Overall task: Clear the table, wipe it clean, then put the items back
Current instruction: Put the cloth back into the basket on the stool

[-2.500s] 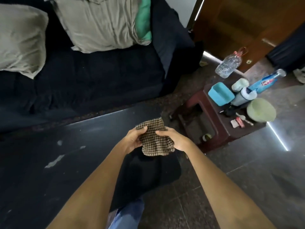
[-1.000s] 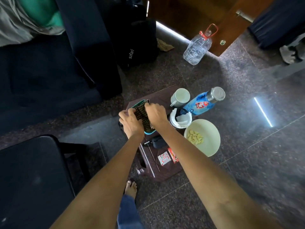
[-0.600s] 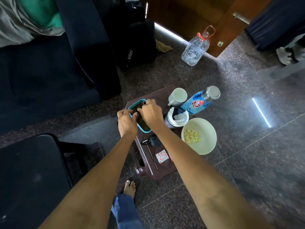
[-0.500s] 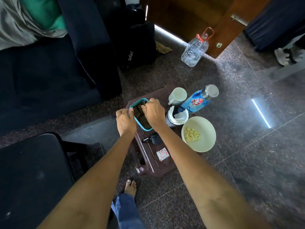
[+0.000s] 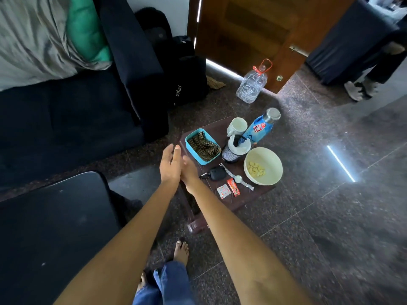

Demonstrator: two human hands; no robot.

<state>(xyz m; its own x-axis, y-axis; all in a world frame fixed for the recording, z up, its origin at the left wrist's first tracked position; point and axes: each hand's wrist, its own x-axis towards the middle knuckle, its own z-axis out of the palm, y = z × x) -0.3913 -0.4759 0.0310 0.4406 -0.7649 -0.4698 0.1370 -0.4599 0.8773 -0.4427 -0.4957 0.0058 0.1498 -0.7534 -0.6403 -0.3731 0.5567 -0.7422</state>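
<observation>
Small brown table (image 5: 259, 194) crowded: cream bowl (image 5: 263, 166), blue bottle (image 5: 259, 127), white mug (image 5: 236, 126), teal box (image 5: 193, 154) with checked cloth (image 5: 203, 146) folded inside. Left hand (image 5: 170, 165) and right hand (image 5: 187, 170) just beside the box, fingers slack, grasping nothing. Judged: wiping done, cloth stowed. Next, probably: check placement.

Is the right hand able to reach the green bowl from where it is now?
Probably yes. The right hand is open and holds nothing; only the low key fob and wristwatch lie between it and the green bowl.
</observation>
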